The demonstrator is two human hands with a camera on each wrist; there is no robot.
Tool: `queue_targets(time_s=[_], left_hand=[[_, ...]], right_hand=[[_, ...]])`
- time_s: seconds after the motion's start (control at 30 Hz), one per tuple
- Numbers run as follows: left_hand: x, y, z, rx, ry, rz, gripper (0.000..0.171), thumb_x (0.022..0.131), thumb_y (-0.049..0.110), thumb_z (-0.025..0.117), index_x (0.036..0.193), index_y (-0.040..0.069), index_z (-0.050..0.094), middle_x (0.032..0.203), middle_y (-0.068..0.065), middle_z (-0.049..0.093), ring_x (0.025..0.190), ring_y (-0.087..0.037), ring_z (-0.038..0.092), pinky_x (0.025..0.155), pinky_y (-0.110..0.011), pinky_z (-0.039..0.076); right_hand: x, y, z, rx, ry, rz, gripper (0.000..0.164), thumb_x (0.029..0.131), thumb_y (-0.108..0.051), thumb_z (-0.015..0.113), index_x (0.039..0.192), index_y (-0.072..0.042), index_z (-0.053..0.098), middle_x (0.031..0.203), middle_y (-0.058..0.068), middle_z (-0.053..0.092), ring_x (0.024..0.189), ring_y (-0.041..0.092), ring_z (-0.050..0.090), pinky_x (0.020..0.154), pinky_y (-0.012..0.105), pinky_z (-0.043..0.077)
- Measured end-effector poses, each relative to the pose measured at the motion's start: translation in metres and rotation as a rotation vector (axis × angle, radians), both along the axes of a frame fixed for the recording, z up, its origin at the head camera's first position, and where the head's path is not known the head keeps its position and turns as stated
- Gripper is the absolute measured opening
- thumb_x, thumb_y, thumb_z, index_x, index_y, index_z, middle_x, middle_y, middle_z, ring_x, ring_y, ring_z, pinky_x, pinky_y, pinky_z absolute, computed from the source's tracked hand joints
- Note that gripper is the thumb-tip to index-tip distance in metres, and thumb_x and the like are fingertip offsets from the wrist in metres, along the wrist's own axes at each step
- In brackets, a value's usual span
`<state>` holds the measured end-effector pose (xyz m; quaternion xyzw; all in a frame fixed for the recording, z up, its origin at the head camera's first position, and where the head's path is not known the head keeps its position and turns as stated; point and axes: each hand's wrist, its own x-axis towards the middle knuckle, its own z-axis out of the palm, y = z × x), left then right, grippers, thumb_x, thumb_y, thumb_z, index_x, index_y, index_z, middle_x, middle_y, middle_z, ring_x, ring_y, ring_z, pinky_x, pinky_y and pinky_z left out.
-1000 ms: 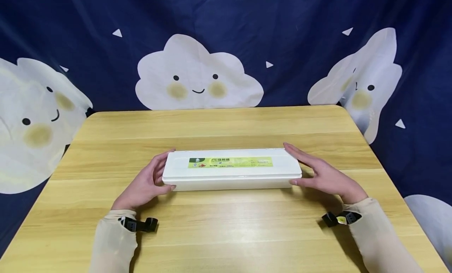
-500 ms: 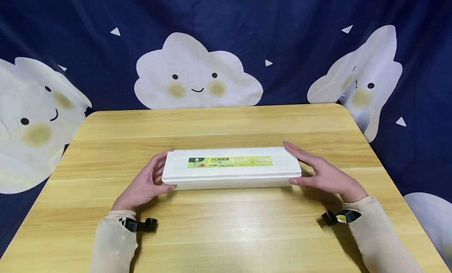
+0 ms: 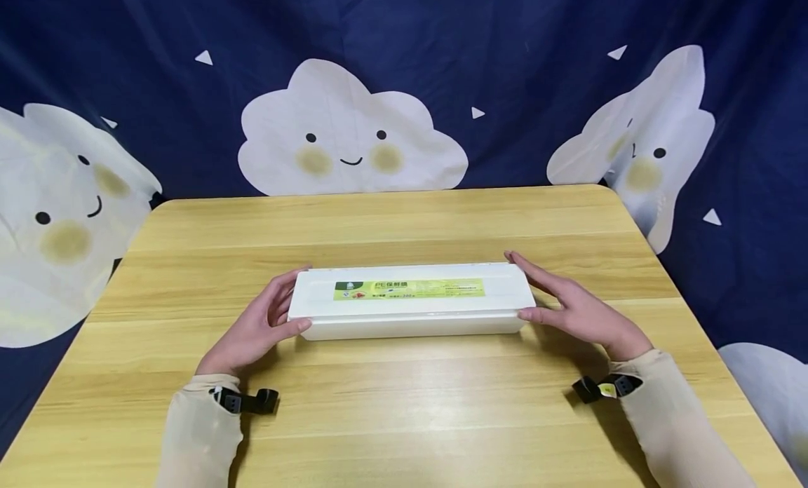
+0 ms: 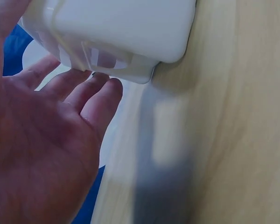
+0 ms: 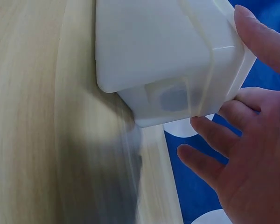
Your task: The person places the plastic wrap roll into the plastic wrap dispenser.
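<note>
A long white cling film box with a yellow-green label lies on the wooden table, its lid down. At its left end my left hand holds the box, thumb on the front edge of the lid and fingers toward the back corner. The right end is held by my right hand, thumb likewise at the lid's front edge, a finger reaching the back corner. In the left wrist view, fingertips curl by the box's end wall. The right wrist view shows the right thumb against the lid edge.
The wooden table extends around the box on all sides. Behind it hangs a dark blue curtain printed with white smiling clouds. Small black wrist cameras sit on both sleeves.
Both thumbs have slid up from the box's front wall to the lid's front edge. The box stays in place; the head view has shifted slightly.
</note>
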<state>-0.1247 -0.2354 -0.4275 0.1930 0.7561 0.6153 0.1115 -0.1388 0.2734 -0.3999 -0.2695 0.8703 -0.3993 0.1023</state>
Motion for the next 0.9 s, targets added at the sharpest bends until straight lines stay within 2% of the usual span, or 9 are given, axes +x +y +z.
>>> queue_targets(time_s=[0.23,0.5,0.63,0.73,0.8,0.9], left_hand=[[-0.0001,0.0022,0.0012,0.018,-0.038,0.03,0.081,0.087,-0.001,0.072,0.153,0.011,0.028,0.157,-0.008,0.028,0.14,-0.019,0.034,0.103,-0.022,0.039],[0.0018,0.0035,0.0002,0.011,-0.05,0.037,0.086,0.086,0.0,0.075,0.155,0.012,0.024,0.157,-0.01,0.029,0.14,-0.022,0.033,0.103,-0.022,0.04],[0.0023,0.004,-0.0016,0.013,-0.061,0.04,0.088,0.086,0.0,0.075,0.156,0.016,0.024,0.157,-0.008,0.028,0.142,-0.024,0.03,0.104,-0.022,0.038],[0.0018,0.0052,-0.0017,0.003,-0.065,0.036,0.088,0.087,0.003,0.075,0.156,0.022,0.024,0.157,-0.007,0.027,0.142,-0.024,0.028,0.105,-0.022,0.037],[0.0015,0.0054,-0.001,-0.007,-0.064,0.03,0.088,0.087,0.004,0.075,0.156,0.025,0.024,0.158,-0.007,0.027,0.143,-0.024,0.028,0.106,-0.022,0.036],[0.0012,0.0047,0.0007,-0.014,-0.061,0.026,0.088,0.087,0.004,0.075,0.156,0.026,0.024,0.157,-0.006,0.027,0.143,-0.024,0.028,0.106,-0.021,0.035]], right_hand=[[-0.0006,-0.0007,-0.0018,-0.008,-0.012,-0.026,0.084,0.091,-0.023,0.073,0.157,-0.028,0.022,0.158,-0.006,0.027,0.142,0.016,0.027,0.107,0.011,0.02],[-0.0018,-0.0022,-0.0033,0.001,-0.028,-0.046,0.086,0.087,-0.029,0.077,0.156,-0.033,0.025,0.157,-0.009,0.03,0.142,0.017,0.029,0.108,0.015,0.02],[-0.0034,-0.0019,-0.0041,-0.049,-0.085,-0.041,0.085,0.087,-0.025,0.077,0.155,-0.032,0.027,0.157,-0.006,0.029,0.141,0.026,0.029,0.114,0.038,0.024],[-0.0042,-0.0016,-0.0037,-0.091,-0.102,-0.035,0.086,0.086,-0.019,0.078,0.155,-0.03,0.029,0.156,-0.002,0.03,0.14,0.03,0.03,0.112,0.053,0.025],[-0.0048,-0.002,-0.0038,-0.112,-0.081,-0.025,0.086,0.085,-0.015,0.079,0.155,-0.028,0.03,0.156,0.0,0.03,0.139,0.028,0.031,0.112,0.049,0.028],[-0.0048,-0.0036,-0.0042,-0.131,-0.024,-0.004,0.087,0.083,-0.011,0.08,0.154,-0.023,0.032,0.155,0.004,0.03,0.138,0.023,0.032,0.113,0.032,0.029]])
